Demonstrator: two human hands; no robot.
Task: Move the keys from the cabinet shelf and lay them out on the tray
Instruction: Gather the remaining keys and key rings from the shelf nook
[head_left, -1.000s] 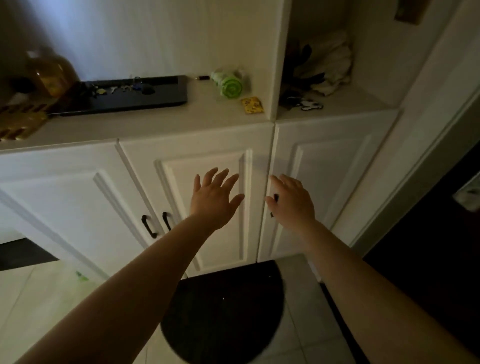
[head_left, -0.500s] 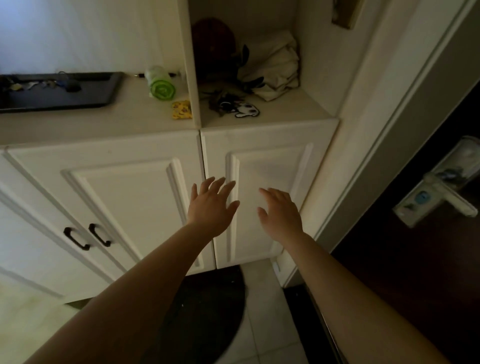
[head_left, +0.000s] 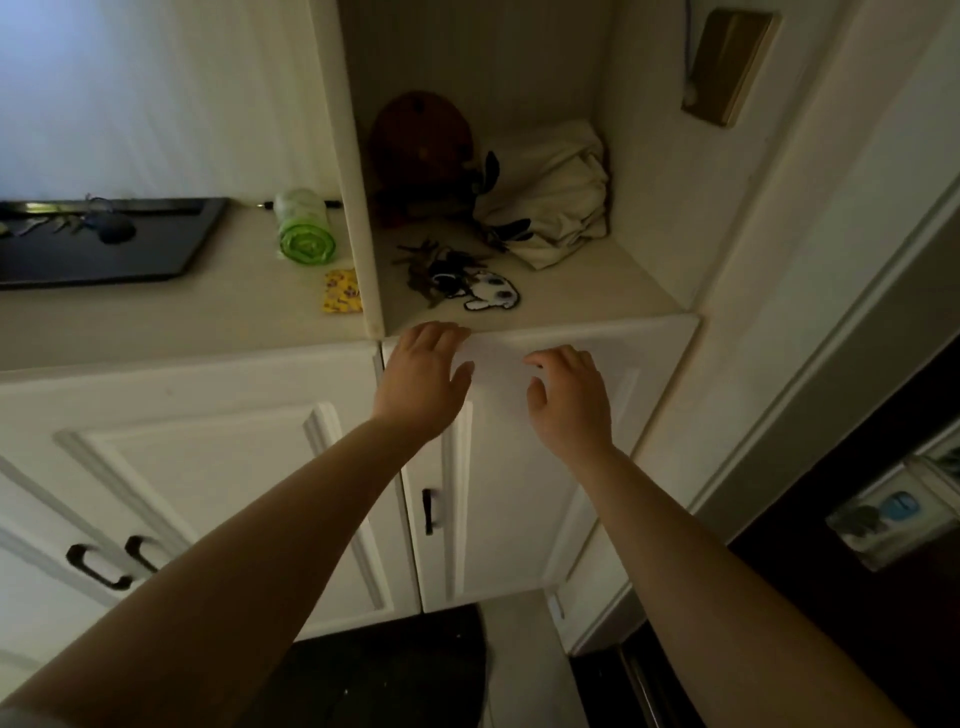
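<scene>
Keys (head_left: 441, 270) on shelf (head_left: 582, 296), tray (head_left: 171, 254) leftward

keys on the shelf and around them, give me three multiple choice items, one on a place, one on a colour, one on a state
1. Where does the bunch of keys lie?
A. in the open cubby, near its front edge
B. on the floor mat
C. in the right hand

2. What colour is the tray?
A. white
B. black
C. red

3. What are the hands doing?
A. both gripping keys
B. one pulling a door handle
C. both empty, fingers spread

Answers:
1 A, the keys sit on the cubby floor beside a dog-shaped tag.
2 B, the tray is dark against the pale counter.
3 C, the left hand and right hand hold nothing, just below the shelf edge.
</scene>
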